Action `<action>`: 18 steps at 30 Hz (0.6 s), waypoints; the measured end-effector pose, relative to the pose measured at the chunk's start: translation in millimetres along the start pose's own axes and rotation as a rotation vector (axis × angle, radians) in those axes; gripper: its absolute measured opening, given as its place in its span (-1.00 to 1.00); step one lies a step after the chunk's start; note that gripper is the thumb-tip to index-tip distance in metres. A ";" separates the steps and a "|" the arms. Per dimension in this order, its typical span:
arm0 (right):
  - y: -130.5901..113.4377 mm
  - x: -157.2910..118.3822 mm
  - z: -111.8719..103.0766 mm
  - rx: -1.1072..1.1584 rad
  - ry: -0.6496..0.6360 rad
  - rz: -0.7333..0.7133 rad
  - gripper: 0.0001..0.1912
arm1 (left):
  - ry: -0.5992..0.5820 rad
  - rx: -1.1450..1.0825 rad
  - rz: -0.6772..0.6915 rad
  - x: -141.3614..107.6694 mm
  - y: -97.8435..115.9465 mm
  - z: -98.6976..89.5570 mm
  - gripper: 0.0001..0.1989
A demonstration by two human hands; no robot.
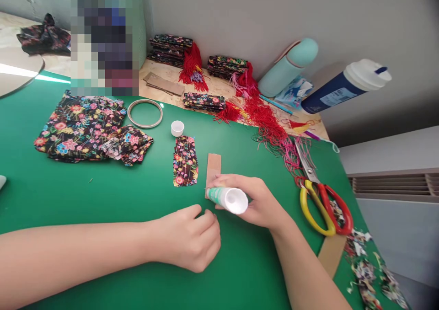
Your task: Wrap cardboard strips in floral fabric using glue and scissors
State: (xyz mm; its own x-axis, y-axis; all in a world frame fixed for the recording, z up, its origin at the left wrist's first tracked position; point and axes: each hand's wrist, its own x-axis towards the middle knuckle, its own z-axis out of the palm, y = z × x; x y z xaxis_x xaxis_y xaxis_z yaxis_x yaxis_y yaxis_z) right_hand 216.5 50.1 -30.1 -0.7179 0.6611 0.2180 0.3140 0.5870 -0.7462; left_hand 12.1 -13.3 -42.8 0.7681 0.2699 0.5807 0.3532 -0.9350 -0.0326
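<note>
My right hand [255, 200] is wrapped round a white and green glue stick [228, 199], its wide end facing the camera and its other end at a small brown cardboard strip [214, 163]. The strip lies flat on the green table mat [137, 273]. Just left of the glue stick, my left hand [194, 237] has its fingers curled; whether anything is between the fingertips is hidden. A cut piece of black floral cloth [185, 161] lies left of the strip, with a white cap [177, 128] above it.
Folded floral cloth [84, 127] and a tape ring [145, 114] lie at the left. Scissors [322, 200], cloth scraps [365, 273] and red tassels [262, 118] are at the right. Bundled floral pieces [171, 49], a mint bottle [283, 72] and a blue tumbler [338, 93] stand behind.
</note>
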 end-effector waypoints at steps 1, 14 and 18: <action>0.0 -0.1 0.1 0.001 0.004 0.002 -0.63 | -0.001 0.000 -0.001 0.1 0.0 0.0 -0.84; -0.4 4.2 3.4 0.012 0.036 -0.030 -0.66 | -0.005 -0.002 -0.010 -0.1 0.2 0.5 -0.83; -1.3 4.9 4.3 0.062 -0.013 -0.041 -0.65 | 0.003 -0.010 -0.019 0.5 -0.4 0.5 -0.82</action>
State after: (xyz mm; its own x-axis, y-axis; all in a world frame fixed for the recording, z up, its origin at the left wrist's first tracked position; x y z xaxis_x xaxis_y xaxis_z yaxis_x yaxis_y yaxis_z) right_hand 209.9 50.6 -30.8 -0.7374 0.6308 0.2415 0.2456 0.5835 -0.7741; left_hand 12.6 -12.7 -42.9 0.7598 0.2873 0.5833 0.3625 -0.9319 -0.0131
